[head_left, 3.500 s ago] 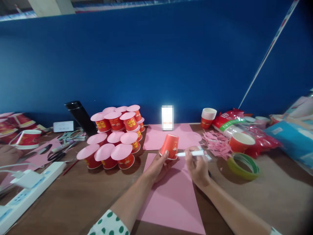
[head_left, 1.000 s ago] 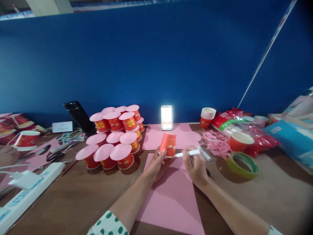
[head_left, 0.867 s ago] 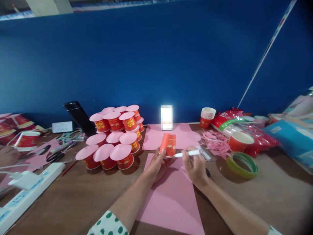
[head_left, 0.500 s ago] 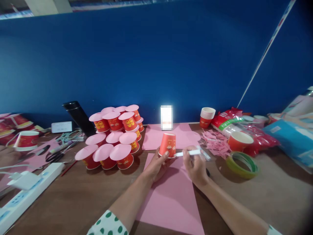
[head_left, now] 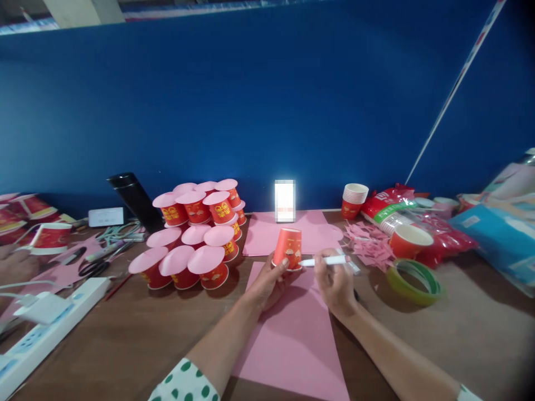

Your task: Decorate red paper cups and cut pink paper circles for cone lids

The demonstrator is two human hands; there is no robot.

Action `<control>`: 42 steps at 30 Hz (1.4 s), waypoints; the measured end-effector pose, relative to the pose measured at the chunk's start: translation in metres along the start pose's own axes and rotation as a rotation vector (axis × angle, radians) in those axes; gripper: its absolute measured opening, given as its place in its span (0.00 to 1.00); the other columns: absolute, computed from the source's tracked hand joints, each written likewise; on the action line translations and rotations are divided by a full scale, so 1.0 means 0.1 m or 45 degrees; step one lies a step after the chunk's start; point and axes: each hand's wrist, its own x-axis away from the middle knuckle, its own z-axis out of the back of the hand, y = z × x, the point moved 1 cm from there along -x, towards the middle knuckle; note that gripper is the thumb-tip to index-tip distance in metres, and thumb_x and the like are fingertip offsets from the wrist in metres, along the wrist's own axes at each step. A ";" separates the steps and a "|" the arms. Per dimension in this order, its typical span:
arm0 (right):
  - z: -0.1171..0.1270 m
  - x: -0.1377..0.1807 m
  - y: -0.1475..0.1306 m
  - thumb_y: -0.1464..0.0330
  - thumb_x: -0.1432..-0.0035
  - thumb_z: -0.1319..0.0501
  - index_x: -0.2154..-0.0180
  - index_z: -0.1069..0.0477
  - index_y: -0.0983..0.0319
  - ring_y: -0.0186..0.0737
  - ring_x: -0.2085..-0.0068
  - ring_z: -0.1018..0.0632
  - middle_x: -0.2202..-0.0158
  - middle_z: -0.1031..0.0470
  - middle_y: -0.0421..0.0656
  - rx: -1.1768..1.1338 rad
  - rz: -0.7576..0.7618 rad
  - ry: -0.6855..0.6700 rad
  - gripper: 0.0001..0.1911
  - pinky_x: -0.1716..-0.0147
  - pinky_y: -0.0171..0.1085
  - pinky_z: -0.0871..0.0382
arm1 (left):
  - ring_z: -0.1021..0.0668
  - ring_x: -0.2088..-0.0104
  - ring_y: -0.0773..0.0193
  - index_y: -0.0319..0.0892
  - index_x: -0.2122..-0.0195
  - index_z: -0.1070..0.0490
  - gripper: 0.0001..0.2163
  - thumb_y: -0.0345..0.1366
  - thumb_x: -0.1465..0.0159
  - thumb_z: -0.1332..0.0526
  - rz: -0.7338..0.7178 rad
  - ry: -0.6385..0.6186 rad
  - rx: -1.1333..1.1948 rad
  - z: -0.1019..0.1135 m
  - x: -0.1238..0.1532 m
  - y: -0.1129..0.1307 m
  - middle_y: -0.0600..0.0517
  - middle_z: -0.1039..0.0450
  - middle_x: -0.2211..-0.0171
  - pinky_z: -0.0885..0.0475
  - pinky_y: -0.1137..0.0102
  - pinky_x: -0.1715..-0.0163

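Marker (head_left: 311, 262) sits pinched in the right hand (head_left: 336, 287), its tip by the inverted red paper cup (head_left: 287, 248); from here I can't confirm contact. The left hand (head_left: 267, 283), partly hidden behind the cup, clasps it over pink paper (head_left: 292, 348). Far left, a co-worker's hand (head_left: 14, 264) is cut off.

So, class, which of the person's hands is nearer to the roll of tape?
Right. The right hand, holding the white marker, is left of the roll of tape, not touching it; the left hand, holding the red cup, is farther left.
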 end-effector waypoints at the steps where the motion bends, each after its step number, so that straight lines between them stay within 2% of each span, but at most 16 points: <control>1: 0.00 0.00 0.00 0.70 0.37 0.49 0.70 0.37 0.59 0.37 0.77 0.29 0.77 0.29 0.42 0.000 0.002 -0.002 0.09 0.75 0.37 0.36 | 0.25 0.52 0.57 0.46 0.48 0.35 0.24 0.37 0.46 0.32 -0.003 0.000 0.000 0.01 0.00 0.00 0.47 0.27 0.53 0.33 0.57 0.48; 11: -0.03 0.02 0.03 0.70 0.37 0.49 0.71 0.37 0.60 0.37 0.74 0.29 0.75 0.30 0.42 0.010 0.011 -0.078 0.09 0.72 0.37 0.35 | 0.27 0.49 0.55 0.46 0.49 0.34 0.23 0.36 0.46 0.31 -0.056 -0.017 -0.028 0.00 -0.01 0.01 0.48 0.27 0.54 0.33 0.58 0.48; 33: -0.01 0.01 0.03 0.70 0.36 0.49 0.71 0.37 0.60 0.36 0.78 0.31 0.77 0.30 0.41 0.008 -0.043 -0.018 0.09 0.76 0.36 0.37 | 0.25 0.52 0.56 0.45 0.49 0.35 0.21 0.36 0.43 0.34 -0.028 -0.024 -0.034 -0.05 0.03 0.03 0.47 0.28 0.53 0.32 0.58 0.48; 42: 0.00 0.00 0.01 0.70 0.37 0.49 0.71 0.37 0.60 0.35 0.76 0.30 0.76 0.30 0.41 0.035 -0.008 -0.003 0.09 0.74 0.36 0.37 | 0.24 0.53 0.56 0.45 0.48 0.36 0.24 0.37 0.45 0.32 -0.046 -0.034 -0.015 -0.03 0.02 0.03 0.47 0.28 0.53 0.32 0.57 0.49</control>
